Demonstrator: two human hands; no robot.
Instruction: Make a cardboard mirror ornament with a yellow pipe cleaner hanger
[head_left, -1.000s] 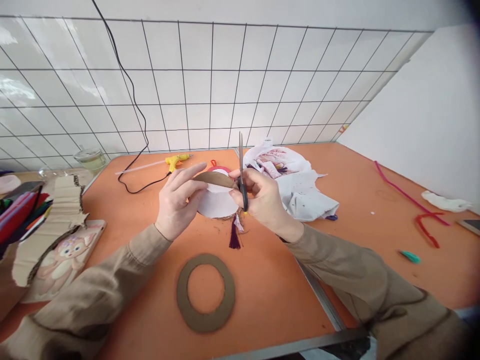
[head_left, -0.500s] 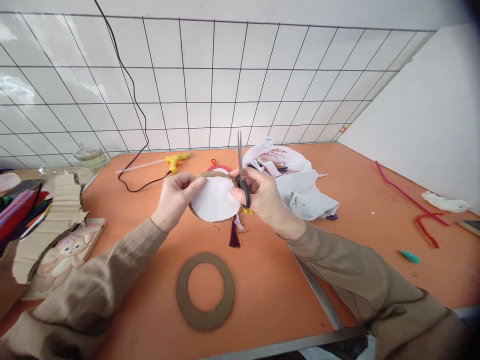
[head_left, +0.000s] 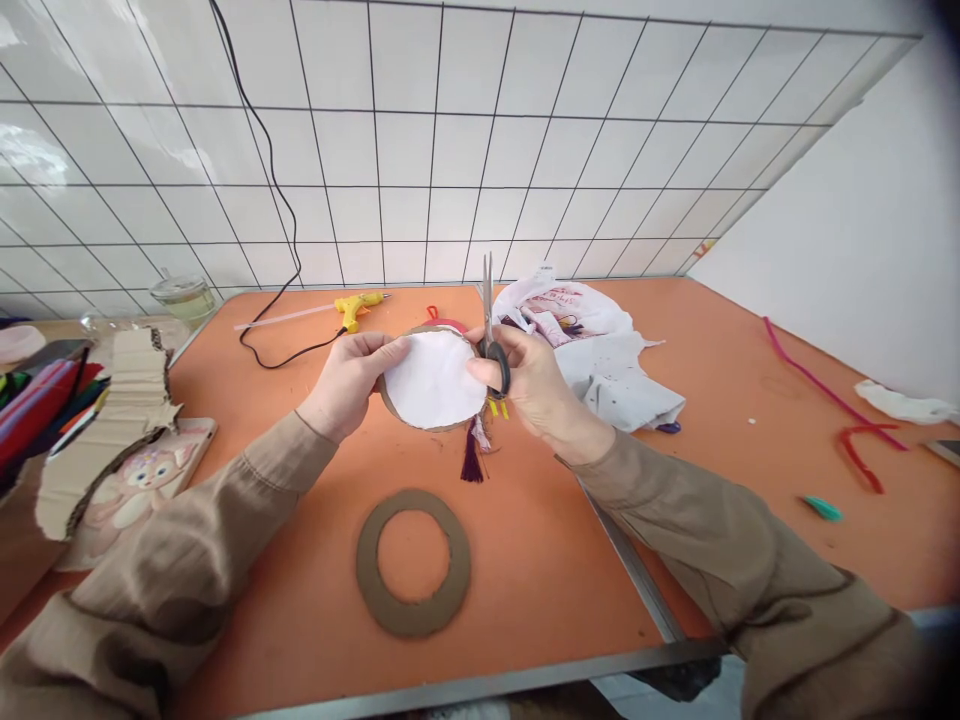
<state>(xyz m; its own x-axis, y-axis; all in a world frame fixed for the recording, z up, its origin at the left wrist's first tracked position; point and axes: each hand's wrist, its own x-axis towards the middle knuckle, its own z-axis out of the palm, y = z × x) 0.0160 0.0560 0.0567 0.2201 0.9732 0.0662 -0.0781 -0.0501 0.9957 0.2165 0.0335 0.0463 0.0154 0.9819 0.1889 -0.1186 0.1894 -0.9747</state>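
Observation:
A round white paper lies over a brown cardboard disc, whose edge shows around it. My left hand pinches the disc's left edge between thumb and fingers. At the right edge, my right hand grips the disc and also carries scissors, blades pointing up and black handles at the fingers. Below the hands, a brown cardboard ring lies flat on the orange table. A dark purple tassel is just below the disc's right side. Behind the disc, a red object is partly hidden.
A yellow glue gun with a black cord is at the back left. Torn cardboard and a picture-covered board are at the left. White plastic bags sit behind my right hand. Pipe cleaners lie at the far right.
The view has tilted slightly downward, so the wall and table items sit higher in the picture. Both hands keep hold of the disc, which is turned slightly.

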